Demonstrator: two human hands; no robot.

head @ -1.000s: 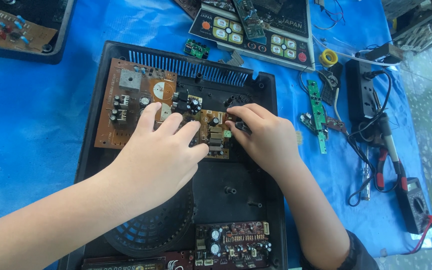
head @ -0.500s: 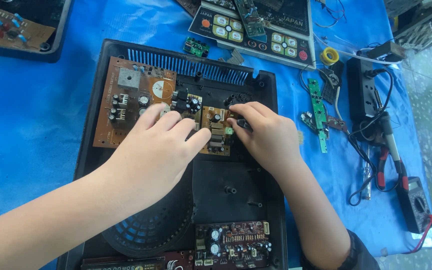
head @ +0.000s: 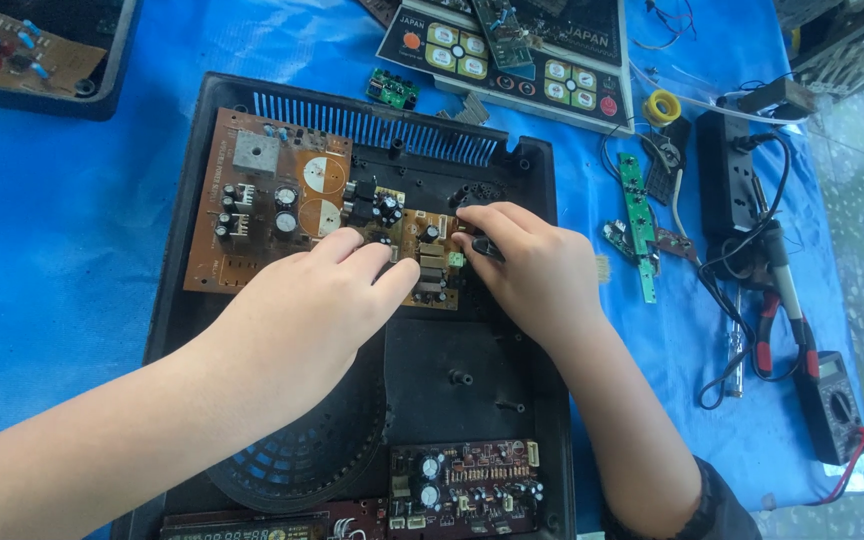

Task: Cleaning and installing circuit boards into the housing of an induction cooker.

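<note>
Here, the right hand pinches a small dark part between thumb and curled fingertips, touching the right edge of a brown circuit board. The left hand lies palm down, its fingers pressed together and resting flat on that board's lower right corner, just left of the pinch. Both forearms reach in from below. The board sits inside an open black appliance casing. Well right of the fingers, on the blue sheet, lie a narrow green board and red-handled pliers.
</note>
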